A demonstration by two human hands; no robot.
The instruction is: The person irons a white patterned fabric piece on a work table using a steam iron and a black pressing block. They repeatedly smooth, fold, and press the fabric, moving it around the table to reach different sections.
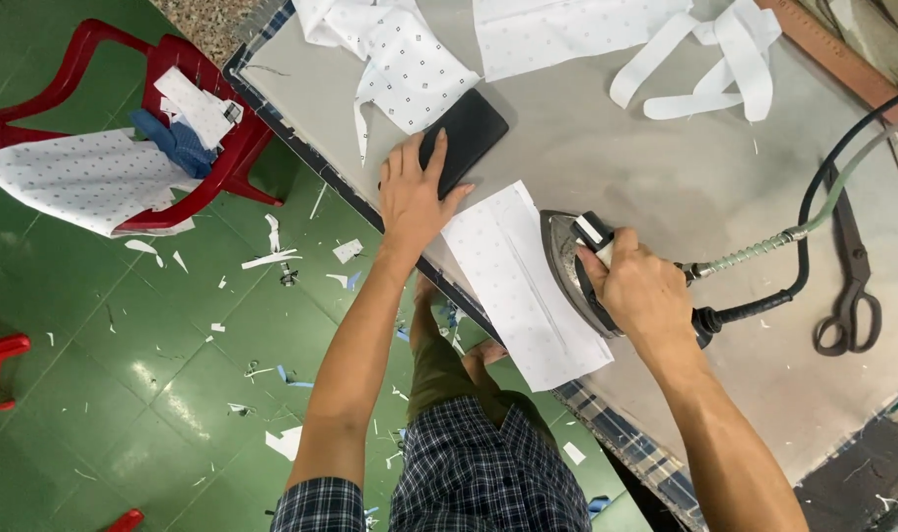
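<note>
The right hand [641,291] is clamping around the handle of a steam iron [579,271], which is resting on the right edge of a white dotted fabric piece [523,286] lying on the grey counter [607,158]. At ten o'clock from the iron, the left hand [413,197] is lying flat, fingers apart, touching a black phone [466,133]. Scissors [848,286] are lying at three o'clock, well apart. A red chair [188,118] is standing on the green floor [124,374].
</note>
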